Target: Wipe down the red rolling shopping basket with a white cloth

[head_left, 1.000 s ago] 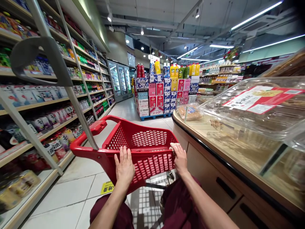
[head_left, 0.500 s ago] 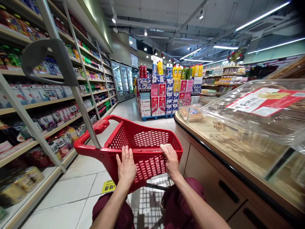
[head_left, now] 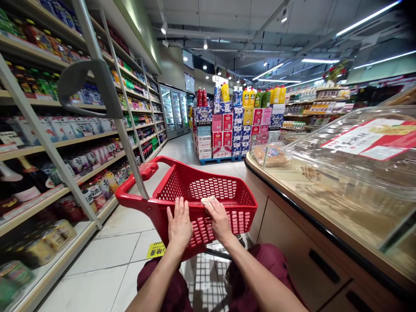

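A red plastic shopping cart (head_left: 212, 190) stands in front of me, its basket walls full of slots. My left hand (head_left: 180, 221) lies flat against the near side of the basket, fingers stretched up to the rim. To its right, my right hand (head_left: 219, 219) bends over the same rim, closed on a small whitish cloth (head_left: 208, 200) that shows under its fingertips. Most of the cloth is hidden by the fingers. A grey metal pole with a loop handle (head_left: 91, 89) rises at the cart's handle end.
Drink shelves (head_left: 78, 138) line the left side. On the right runs a wooden counter (head_left: 292, 225) with clear plastic food boxes (head_left: 360, 147) on it. Stacked drink cartons (head_left: 232, 130) stand ahead on a blue pallet. A yellow sign (head_left: 156, 250) marks the tiled floor.
My right hand has slid left along the rim with the cloth, closer to my left hand. The left hand stays at the same part of the basket. The whole view has shifted slightly.
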Motion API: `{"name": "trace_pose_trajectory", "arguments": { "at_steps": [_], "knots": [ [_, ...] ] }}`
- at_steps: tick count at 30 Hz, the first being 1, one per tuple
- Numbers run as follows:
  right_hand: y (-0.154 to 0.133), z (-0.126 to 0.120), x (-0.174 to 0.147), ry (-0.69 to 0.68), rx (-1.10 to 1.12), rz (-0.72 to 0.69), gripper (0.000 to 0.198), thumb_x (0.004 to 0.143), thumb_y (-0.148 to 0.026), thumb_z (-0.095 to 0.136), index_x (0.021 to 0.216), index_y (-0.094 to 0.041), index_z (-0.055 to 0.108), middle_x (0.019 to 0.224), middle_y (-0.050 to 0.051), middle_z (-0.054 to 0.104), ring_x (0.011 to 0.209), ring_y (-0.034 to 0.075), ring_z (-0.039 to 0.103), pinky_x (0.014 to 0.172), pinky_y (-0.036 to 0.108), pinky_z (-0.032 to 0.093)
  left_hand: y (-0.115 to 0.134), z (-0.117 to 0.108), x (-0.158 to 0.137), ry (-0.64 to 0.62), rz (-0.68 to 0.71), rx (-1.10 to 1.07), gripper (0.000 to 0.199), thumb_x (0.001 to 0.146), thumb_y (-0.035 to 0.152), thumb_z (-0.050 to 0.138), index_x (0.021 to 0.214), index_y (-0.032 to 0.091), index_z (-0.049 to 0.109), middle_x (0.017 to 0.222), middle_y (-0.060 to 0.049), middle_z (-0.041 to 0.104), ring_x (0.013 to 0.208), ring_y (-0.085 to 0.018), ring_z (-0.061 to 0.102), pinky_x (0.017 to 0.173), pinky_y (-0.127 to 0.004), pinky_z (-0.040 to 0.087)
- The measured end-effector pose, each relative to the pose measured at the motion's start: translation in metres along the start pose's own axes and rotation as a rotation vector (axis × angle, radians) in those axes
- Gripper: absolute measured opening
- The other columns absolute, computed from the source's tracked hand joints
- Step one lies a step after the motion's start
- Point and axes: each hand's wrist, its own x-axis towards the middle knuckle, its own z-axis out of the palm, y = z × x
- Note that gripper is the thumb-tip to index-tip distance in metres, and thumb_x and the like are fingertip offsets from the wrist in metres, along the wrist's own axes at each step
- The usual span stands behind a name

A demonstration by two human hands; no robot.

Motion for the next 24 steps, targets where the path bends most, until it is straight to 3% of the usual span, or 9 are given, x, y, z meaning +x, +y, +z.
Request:
{"name": "trace_pose_trajectory", "arguments": {
  "at_steps": [2, 6, 11, 15, 18, 24],
  "knots": [
    [0.006, -0.006, -0.004, -0.012, -0.038, 0.054, 0.065, 0.072, 0.004, 0.029, 0.127, -0.028, 0.044, 0.128, 0.001, 0.050, 0.126, 0.014, 0.033, 0.101, 0.039, 0.029, -0.007, -0.002, -0.002, 0.009, 0.008, -0.025, 0.061, 0.072, 0.019, 0.043, 0.132, 0.009, 0.033, 0.142, -0.013, 0.026, 0.134, -0.024, 0.014, 0.109, -0.051, 0.005],
    [0.009, -0.006, -0.004, 0.090, -0.047, 0.125, 0.062, 0.074, 0.003, 0.028, 0.125, -0.026, 0.047, 0.126, 0.002, 0.052, 0.125, 0.015, 0.035, 0.102, 0.041, 0.028, -0.014, -0.003, -0.008, 0.044, -0.024, -0.046, 0.065, 0.070, 0.017, 0.042, 0.133, 0.009, 0.031, 0.142, -0.012, 0.027, 0.134, -0.023, 0.015, 0.109, -0.051, 0.004],
    [-0.045, 0.029, 0.020, 0.001, 0.110, -0.024, 0.063, 0.073, 0.002, 0.031, 0.129, -0.025, 0.043, 0.129, 0.002, 0.049, 0.125, 0.014, 0.035, 0.103, 0.038, 0.029, -0.032, -0.007, -0.009, 0.080, 0.008, -0.026, 0.063, 0.071, 0.017, 0.040, 0.134, 0.010, 0.030, 0.142, -0.012, 0.026, 0.134, -0.023, 0.016, 0.109, -0.051, 0.006],
    [-0.049, 0.029, 0.020, -0.048, 0.082, 0.032, 0.063, 0.075, 0.003, 0.030, 0.128, -0.027, 0.043, 0.129, 0.001, 0.049, 0.124, 0.015, 0.036, 0.101, 0.037, 0.029, -0.065, -0.018, -0.011, 0.144, -0.054, 0.013, 0.062, 0.074, 0.015, 0.036, 0.135, 0.009, 0.026, 0.143, -0.013, 0.025, 0.134, -0.024, 0.016, 0.107, -0.055, 0.004],
    [-0.056, 0.030, 0.025, -0.013, 0.116, 0.044, 0.059, 0.078, 0.001, 0.030, 0.128, -0.027, 0.043, 0.129, 0.002, 0.049, 0.124, 0.015, 0.036, 0.102, 0.037, 0.029, -0.079, -0.023, -0.014, 0.129, -0.023, 0.012, 0.062, 0.074, 0.013, 0.034, 0.135, 0.011, 0.027, 0.142, -0.010, 0.027, 0.134, -0.023, 0.017, 0.107, -0.055, 0.001],
    [-0.124, 0.058, 0.073, -0.028, 0.261, -0.096, 0.049, 0.084, -0.005, 0.036, 0.128, -0.024, 0.043, 0.127, 0.002, 0.051, 0.123, 0.013, 0.037, 0.101, 0.032, 0.032, -0.087, -0.026, -0.019, 0.123, -0.027, -0.011, 0.060, 0.074, 0.014, 0.034, 0.134, 0.010, 0.030, 0.141, -0.011, 0.028, 0.133, -0.021, 0.020, 0.107, -0.051, -0.007]
  ]
}}
